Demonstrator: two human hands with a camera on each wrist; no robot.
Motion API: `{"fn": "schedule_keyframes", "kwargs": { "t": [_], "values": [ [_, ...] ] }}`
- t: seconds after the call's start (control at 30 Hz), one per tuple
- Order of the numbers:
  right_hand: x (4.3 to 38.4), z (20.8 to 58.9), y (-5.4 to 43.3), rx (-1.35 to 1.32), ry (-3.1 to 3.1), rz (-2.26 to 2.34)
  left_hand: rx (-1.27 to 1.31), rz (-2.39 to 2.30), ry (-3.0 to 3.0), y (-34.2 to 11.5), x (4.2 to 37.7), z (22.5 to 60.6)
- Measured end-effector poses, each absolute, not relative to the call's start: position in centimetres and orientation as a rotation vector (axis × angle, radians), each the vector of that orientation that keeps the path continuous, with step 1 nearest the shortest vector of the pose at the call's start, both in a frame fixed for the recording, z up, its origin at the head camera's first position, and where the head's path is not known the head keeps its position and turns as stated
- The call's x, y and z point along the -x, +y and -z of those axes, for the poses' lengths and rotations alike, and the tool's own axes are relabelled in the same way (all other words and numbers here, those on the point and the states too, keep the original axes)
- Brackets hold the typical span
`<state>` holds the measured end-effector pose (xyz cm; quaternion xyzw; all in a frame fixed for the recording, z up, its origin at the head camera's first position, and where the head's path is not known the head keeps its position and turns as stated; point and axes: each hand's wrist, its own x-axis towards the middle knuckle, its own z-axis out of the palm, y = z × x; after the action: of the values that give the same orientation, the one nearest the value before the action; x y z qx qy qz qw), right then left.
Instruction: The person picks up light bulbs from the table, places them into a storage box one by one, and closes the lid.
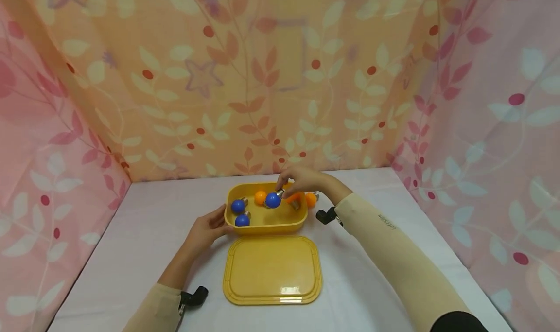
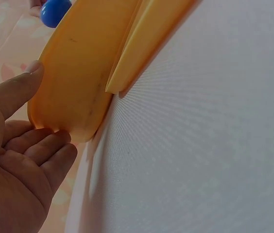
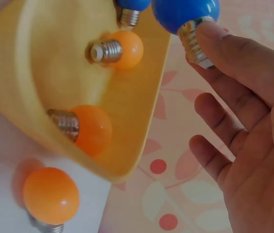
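My right hand (image 1: 306, 180) pinches a blue light bulb (image 1: 273, 200) by its silver screw base, over the yellow plastic box (image 1: 267, 229). In the right wrist view, thumb and index finger meet on the base while the other fingers curl loosely. My left hand (image 1: 209, 229) holds the box at its left end; in the left wrist view, the thumb is at the rim and the fingertips are against the outer wall. Inside lie two blue bulbs (image 1: 238, 206) on the left, an orange bulb (image 1: 260, 198) near the middle and another orange bulb (image 3: 93, 130) at the right end.
One more orange bulb (image 1: 311, 200) lies on the white cloth just right of the box. The flat yellow lid (image 1: 272, 271) is on the table in front of the box. Patterned fabric (image 1: 245, 79) hangs at the back and both sides.
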<state>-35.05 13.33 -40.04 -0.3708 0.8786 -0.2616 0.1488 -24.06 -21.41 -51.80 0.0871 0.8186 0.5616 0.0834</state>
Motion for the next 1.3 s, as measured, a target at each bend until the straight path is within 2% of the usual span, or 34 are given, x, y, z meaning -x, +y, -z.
{"fn": "schedule_keyframes", "kwargs": {
  "t": [0.3,0.93,1.3],
  "values": [
    [35.7,40.8,10.9,1.131,2.475,0.549,-0.263,-1.719,2.404,-21.3,24.0,52.0],
    [36.4,44.0,7.5,1.110,2.307,0.474,-0.270,-1.725,2.393,-21.2,23.8,52.4],
    [36.3,44.4,6.0,1.134,2.282,0.408,-0.258,-1.761,2.380,-21.3,24.0,52.0]
  ]
}}
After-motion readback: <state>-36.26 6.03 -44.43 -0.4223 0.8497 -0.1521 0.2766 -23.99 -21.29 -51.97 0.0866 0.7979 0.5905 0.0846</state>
